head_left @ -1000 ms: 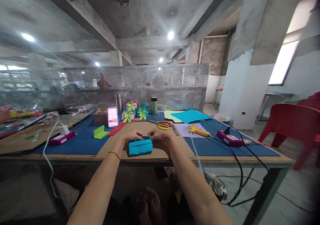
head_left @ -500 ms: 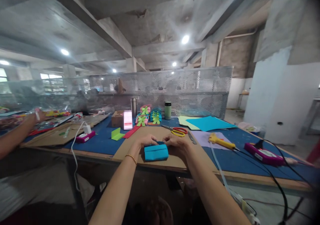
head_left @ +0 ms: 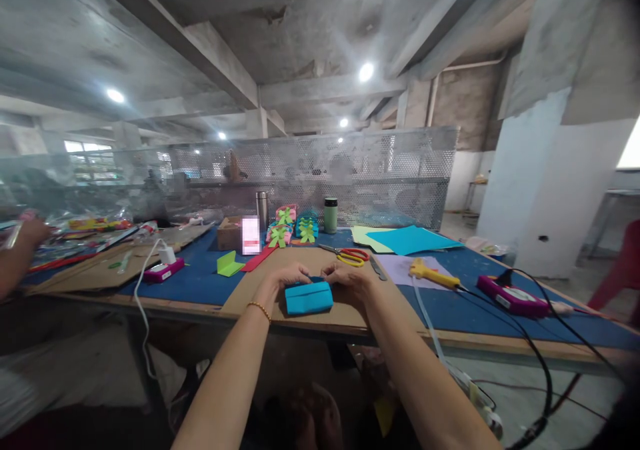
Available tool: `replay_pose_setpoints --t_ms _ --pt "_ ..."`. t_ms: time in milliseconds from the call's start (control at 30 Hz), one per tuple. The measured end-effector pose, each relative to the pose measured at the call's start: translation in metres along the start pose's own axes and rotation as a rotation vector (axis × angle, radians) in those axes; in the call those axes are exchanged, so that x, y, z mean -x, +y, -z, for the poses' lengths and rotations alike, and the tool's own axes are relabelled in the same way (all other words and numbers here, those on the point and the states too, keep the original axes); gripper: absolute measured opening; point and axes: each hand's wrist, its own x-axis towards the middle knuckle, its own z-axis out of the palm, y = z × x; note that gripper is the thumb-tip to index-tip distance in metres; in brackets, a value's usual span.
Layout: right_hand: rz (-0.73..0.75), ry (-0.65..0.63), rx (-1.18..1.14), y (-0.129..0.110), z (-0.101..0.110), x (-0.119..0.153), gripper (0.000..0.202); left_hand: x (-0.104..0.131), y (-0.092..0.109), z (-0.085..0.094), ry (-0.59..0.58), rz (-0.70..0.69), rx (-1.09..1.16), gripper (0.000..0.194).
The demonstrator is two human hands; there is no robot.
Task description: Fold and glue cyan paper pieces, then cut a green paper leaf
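Observation:
A folded blue paper piece (head_left: 309, 299) stands over the brown cardboard near the table's front edge. My left hand (head_left: 291, 275) grips its back edge from the left, fingers pressed together. From the right, my right hand (head_left: 345, 277) pinches the same back edge. The fingertips of both hands are partly hidden behind the paper. Beyond my hands lie scissors with red and yellow handles (head_left: 353, 257) and a grey-handled blade (head_left: 377, 269).
A yellow glue gun (head_left: 434, 274) rests on purple paper at the right, near a magenta power strip (head_left: 513, 297) with cables. Green and blue sheets (head_left: 415, 241), a green bottle (head_left: 331, 215) and bow-topped paper pieces (head_left: 307, 229) stand behind. Another person's arm (head_left: 20, 257) is far left.
The view has shifted slightly, so the table appears a little higher and further left. Both hands keep hold of the blue paper. The other person's arm has moved left.

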Motion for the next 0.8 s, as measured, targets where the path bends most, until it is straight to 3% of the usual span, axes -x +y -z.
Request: replay_pose_setpoints --t_ms 467,800 --pt "-0.011 0.006 -0.062 0.0014 -0.0024 -0.0012 0.013 -0.0076 -0.0084 -0.0026 0.072 -0.008 0.027 0.027" --pt "-0.018 0.017 -0.073 0.0055 -0.0019 -0.0031 0.013 -0.0014 -0.0050 -0.0039 0.059 -0.021 0.035 0.027"
